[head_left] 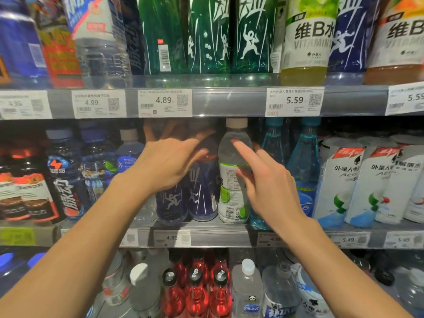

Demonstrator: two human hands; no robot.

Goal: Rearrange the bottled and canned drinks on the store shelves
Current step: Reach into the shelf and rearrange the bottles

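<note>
Left hand [167, 161] reaches over the dark blue bottles [185, 193] on the middle shelf [206, 237] while right hand [263, 180] fingers the lime-label bottle [231, 180].

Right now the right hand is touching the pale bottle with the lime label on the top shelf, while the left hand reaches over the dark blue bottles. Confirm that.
Not quite. The head view shows the pale bottle standing on the middle shelf, not the top one. The rest holds: the right hand touches it, and the left hand reaches over the dark blue bottles.
</note>
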